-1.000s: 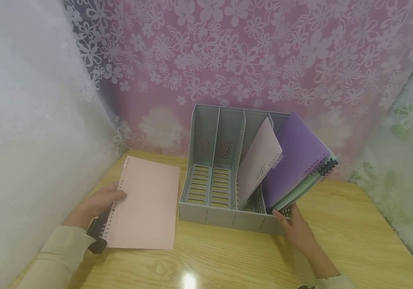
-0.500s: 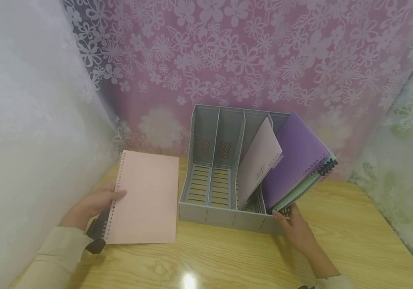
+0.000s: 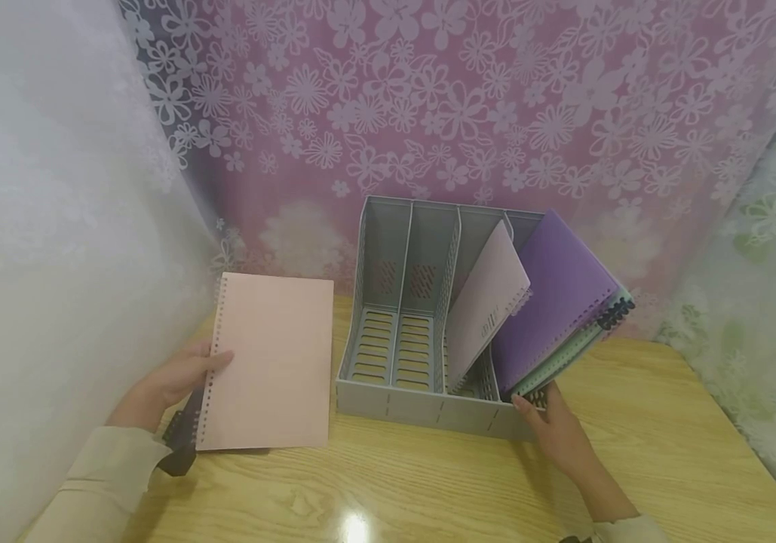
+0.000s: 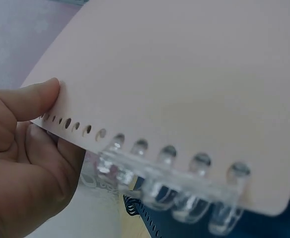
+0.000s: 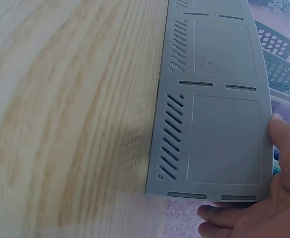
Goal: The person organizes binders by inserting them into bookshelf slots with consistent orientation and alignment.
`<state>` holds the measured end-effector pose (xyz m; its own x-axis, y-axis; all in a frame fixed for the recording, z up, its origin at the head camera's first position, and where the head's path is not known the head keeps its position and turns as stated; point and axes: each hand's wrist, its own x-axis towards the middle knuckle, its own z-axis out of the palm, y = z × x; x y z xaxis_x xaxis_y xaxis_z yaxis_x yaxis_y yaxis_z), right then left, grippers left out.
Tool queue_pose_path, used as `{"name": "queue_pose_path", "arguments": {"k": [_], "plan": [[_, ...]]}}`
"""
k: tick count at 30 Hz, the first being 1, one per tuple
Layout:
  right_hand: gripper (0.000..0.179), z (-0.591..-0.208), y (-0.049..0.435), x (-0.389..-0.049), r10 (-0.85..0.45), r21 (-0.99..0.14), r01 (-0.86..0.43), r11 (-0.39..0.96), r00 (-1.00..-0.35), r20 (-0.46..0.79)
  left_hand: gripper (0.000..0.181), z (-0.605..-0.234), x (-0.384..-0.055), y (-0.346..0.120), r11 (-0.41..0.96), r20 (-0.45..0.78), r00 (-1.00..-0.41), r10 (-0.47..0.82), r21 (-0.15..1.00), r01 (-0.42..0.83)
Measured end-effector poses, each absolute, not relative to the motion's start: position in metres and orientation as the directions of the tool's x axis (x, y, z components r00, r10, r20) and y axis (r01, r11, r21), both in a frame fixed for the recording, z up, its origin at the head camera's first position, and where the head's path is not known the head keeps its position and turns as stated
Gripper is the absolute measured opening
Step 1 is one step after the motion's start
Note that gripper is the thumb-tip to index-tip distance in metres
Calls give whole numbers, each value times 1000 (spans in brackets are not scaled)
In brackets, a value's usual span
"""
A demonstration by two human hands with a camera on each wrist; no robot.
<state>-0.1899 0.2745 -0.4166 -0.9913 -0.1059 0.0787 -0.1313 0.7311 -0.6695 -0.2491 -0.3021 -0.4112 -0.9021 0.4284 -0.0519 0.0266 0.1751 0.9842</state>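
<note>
My left hand pinches a pale pink spiral notebook at its ringed left edge, thumb on the cover and the other fingers behind. Clear plastic rings run along that edge in the left wrist view. Beneath it shows a dark blue notebook with black rings. My right hand grips the front right corner of a grey file organizer, its thumb over the top edge of the front wall. A light pink notebook leans in the third compartment. Purple and mint green notebooks lean in the rightmost one.
The two left compartments show their slotted floors. The organizer stands on a wood-grain table. Behind it hangs a pink flowered curtain, with a whitish sheet at the left.
My left hand has raised the pale pink notebook and shifted it slightly left and away from me, straightening it. The right hand and the organizer have stayed put.
</note>
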Motion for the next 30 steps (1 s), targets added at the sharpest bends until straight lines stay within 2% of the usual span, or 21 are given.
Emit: {"name": "queue_pose_path", "arguments": {"k": [15, 30], "plan": [[82, -417, 274, -190, -106, -672, -144, 726, -990, 98, 63, -402, -249, -301, 208, 10, -936, 351, 974, 88], [80, -419, 275, -192, -112, -667, -164, 727, -986, 120, 58, -395, -250, -301, 241, 67, -961, 268, 961, 134]]}}
